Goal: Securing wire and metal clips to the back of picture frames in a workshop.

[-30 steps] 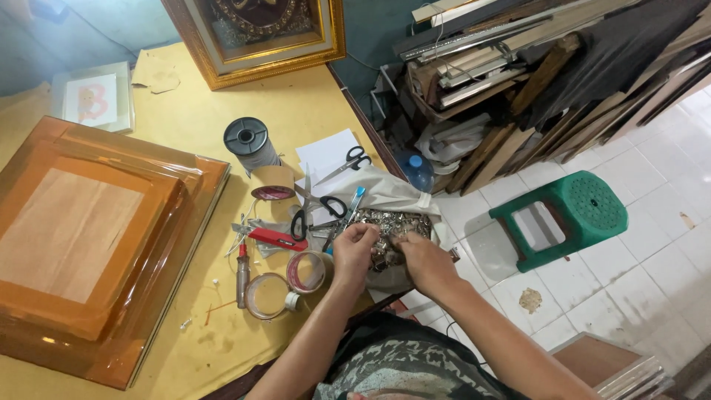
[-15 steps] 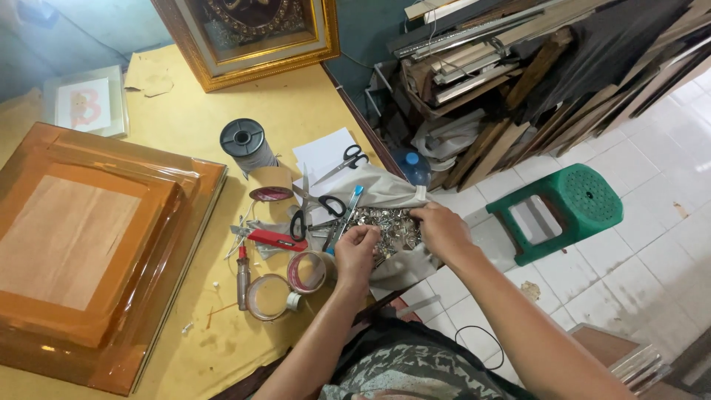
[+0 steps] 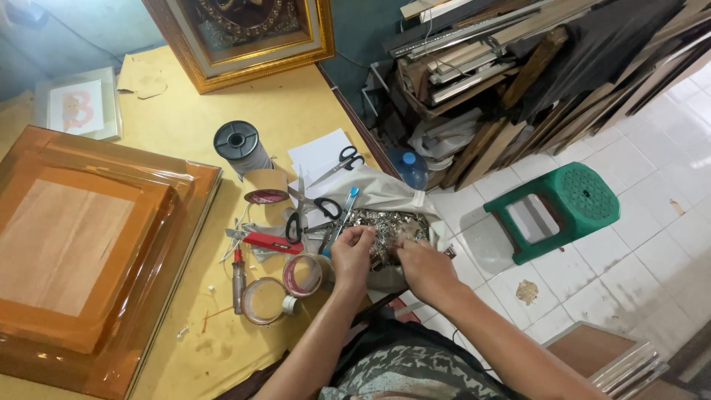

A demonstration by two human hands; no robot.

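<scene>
Both my hands are in a white bag (image 3: 385, 194) full of small metal hardware pieces (image 3: 391, 224) at the yellow table's (image 3: 296, 111) right edge. My left hand (image 3: 352, 253) pinches at the pile's near left side, fingers curled. My right hand (image 3: 416, 263) rests on the pile's near right side, fingers bent into the pieces. What either hand holds is hidden by the fingers. Black-handled scissors (image 3: 315, 210) and a blue-handled tool (image 3: 342, 216) lie just left of the bag.
Tape rolls (image 3: 304, 274) (image 3: 261, 300), a red cutter (image 3: 268, 241), a screwdriver (image 3: 238, 278), a grey spool (image 3: 238, 144) and second scissors (image 3: 339, 161) crowd the table. Wrapped brown frames (image 3: 89, 252) fill the left. A gold frame (image 3: 244, 37) leans behind. A green stool (image 3: 563, 211) stands on the tiled floor.
My right hand drew back from the far side of the bag toward me, onto the near part of the pile. My left hand stays at the pile's left.
</scene>
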